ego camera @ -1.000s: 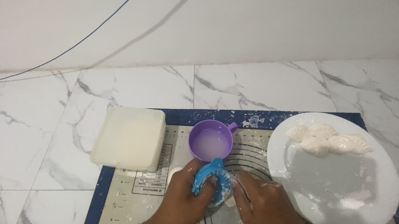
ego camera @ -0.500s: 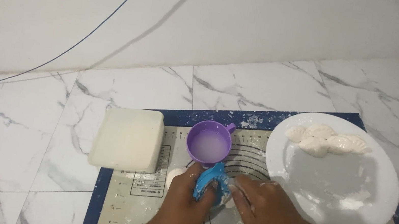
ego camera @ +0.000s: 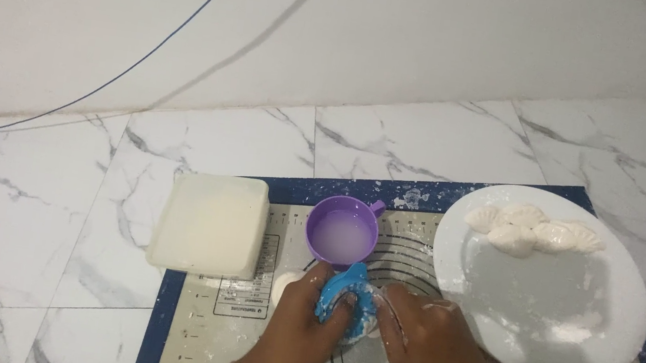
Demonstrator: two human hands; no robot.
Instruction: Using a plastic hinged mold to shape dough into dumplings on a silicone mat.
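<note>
My left hand [ego camera: 295, 328] grips a folded blue dumpling press [ego camera: 343, 294] over the floured baking mat [ego camera: 236, 336]. My right hand [ego camera: 422, 344] presses against the same mold from the right, fingers on its edge. Both hands are dusted with flour. Just beyond the mold stands a purple cup [ego camera: 343, 230] holding cloudy water. A white plate [ego camera: 562, 321] at the right carries several shaped dumplings [ego camera: 535, 228] along its far side. What lies inside the press is hidden.
A white square lidded container [ego camera: 211, 223] sits at the mat's left corner. A small white dough disc [ego camera: 286, 285] lies beside my left hand. Marble floor tiles surround the mat, and a blue cable [ego camera: 112, 79] runs along the white wall.
Both hands with the blue mold have stayed almost in place, closing a little tighter on it. The view has shifted slightly.
</note>
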